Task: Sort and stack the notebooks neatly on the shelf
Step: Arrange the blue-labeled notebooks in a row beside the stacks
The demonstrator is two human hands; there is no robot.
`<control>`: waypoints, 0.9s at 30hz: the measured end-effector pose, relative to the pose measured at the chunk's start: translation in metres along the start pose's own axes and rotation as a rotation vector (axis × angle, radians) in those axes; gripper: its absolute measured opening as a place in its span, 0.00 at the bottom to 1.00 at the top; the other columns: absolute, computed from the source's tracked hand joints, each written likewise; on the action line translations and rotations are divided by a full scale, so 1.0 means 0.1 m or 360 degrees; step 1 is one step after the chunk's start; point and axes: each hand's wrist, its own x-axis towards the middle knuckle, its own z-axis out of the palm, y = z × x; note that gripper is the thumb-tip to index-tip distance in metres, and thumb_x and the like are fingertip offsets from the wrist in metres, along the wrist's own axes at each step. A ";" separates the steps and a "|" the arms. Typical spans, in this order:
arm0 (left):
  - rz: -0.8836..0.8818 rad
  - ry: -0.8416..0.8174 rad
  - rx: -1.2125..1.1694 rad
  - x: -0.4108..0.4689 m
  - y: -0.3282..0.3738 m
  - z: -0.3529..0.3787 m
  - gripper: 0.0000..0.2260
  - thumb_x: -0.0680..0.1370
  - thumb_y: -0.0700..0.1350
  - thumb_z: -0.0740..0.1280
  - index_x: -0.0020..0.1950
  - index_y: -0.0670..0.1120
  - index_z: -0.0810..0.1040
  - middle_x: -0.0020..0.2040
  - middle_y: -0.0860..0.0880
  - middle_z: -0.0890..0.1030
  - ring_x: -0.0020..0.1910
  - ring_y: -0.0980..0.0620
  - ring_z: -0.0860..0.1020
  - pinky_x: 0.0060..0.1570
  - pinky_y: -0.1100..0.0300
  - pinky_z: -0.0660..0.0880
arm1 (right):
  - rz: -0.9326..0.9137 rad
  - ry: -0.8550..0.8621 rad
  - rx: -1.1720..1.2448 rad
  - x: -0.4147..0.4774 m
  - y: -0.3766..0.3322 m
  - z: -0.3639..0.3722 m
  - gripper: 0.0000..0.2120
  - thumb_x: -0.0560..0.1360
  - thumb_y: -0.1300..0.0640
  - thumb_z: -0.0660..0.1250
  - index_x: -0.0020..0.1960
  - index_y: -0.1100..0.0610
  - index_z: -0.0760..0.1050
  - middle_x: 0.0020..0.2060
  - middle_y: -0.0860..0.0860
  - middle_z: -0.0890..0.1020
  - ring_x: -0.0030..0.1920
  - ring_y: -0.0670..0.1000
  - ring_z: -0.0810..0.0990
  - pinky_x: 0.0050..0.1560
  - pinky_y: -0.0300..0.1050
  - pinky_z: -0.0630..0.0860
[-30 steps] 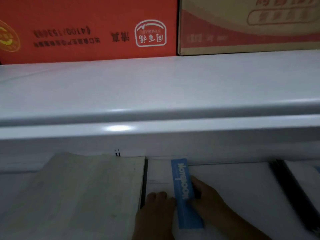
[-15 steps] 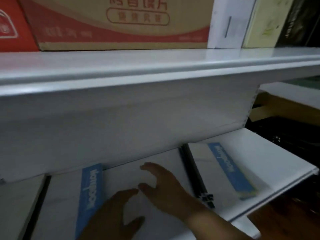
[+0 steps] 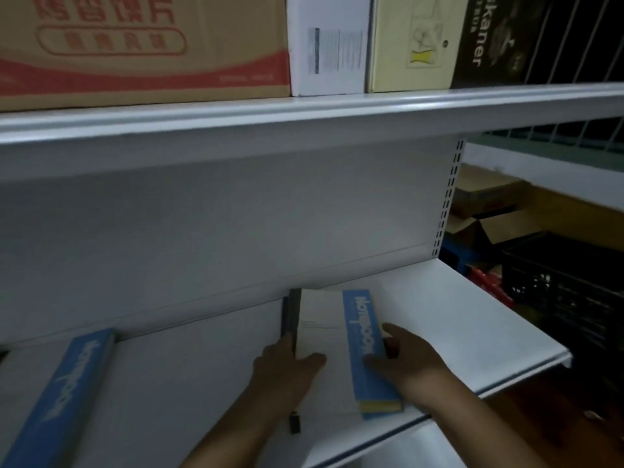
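A stack of white notebooks with a blue band (image 3: 324, 336) lies flat on the white shelf (image 3: 449, 319), just right of a black divider strip (image 3: 289, 315). My left hand (image 3: 287, 369) grips the stack's left edge, thumb on the cover and fingers down beside the divider. My right hand (image 3: 410, 363) clasps the stack's right edge along the blue band. Another white notebook with a blue band (image 3: 60, 393) lies flat further left on the same shelf.
The upper shelf (image 3: 304, 109) overhangs closely, carrying cardboard boxes (image 3: 145, 52) and a dark box (image 3: 489, 45). To the right beyond the shelf end are a black crate (image 3: 567, 285) and open cartons (image 3: 499, 217).
The view swung to the right along the shelf. Both hands left the earlier notebook and moved across the divider onto the right-hand stack, taking hold of its two side edges.
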 end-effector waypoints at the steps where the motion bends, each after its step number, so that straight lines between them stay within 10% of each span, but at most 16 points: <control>1: -0.0028 0.0014 -0.0256 -0.01 0.03 -0.04 0.30 0.75 0.51 0.66 0.74 0.46 0.59 0.57 0.53 0.75 0.52 0.56 0.73 0.50 0.63 0.71 | 0.0015 -0.0013 0.0072 0.00 0.04 -0.02 0.12 0.71 0.56 0.70 0.45 0.40 0.72 0.47 0.42 0.82 0.49 0.47 0.82 0.55 0.49 0.79; 4: -0.0204 0.0016 -0.0787 0.08 -0.01 -0.19 0.42 0.63 0.51 0.77 0.73 0.45 0.63 0.66 0.45 0.73 0.58 0.46 0.74 0.61 0.54 0.71 | -0.0027 -0.0049 0.0269 -0.02 0.15 0.00 0.19 0.62 0.59 0.70 0.51 0.46 0.77 0.48 0.46 0.85 0.49 0.48 0.83 0.52 0.54 0.81; 10: -0.0397 -0.0278 -0.0795 0.04 0.08 -0.18 0.17 0.68 0.45 0.74 0.54 0.38 0.81 0.45 0.41 0.86 0.45 0.44 0.82 0.43 0.56 0.79 | -0.0099 -0.0170 0.0662 -0.07 0.30 -0.03 0.27 0.57 0.66 0.67 0.55 0.50 0.76 0.45 0.44 0.86 0.47 0.43 0.84 0.44 0.39 0.79; 20: 0.0370 0.0503 -0.0513 -0.57 -0.08 -0.50 0.23 0.70 0.36 0.72 0.53 0.61 0.70 0.39 0.71 0.82 0.40 0.72 0.79 0.36 0.76 0.75 | -0.0608 -0.0093 0.0752 0.00 -0.43 0.29 0.12 0.69 0.55 0.71 0.50 0.47 0.73 0.39 0.39 0.85 0.40 0.33 0.81 0.38 0.26 0.74; 27: 0.0115 0.0854 -0.0590 -0.70 -0.60 -0.80 0.22 0.69 0.37 0.73 0.61 0.45 0.72 0.42 0.51 0.83 0.38 0.52 0.81 0.31 0.66 0.77 | -0.0832 -0.0328 0.0654 -0.02 -0.64 0.96 0.13 0.67 0.50 0.66 0.51 0.43 0.70 0.43 0.30 0.81 0.43 0.31 0.79 0.41 0.24 0.72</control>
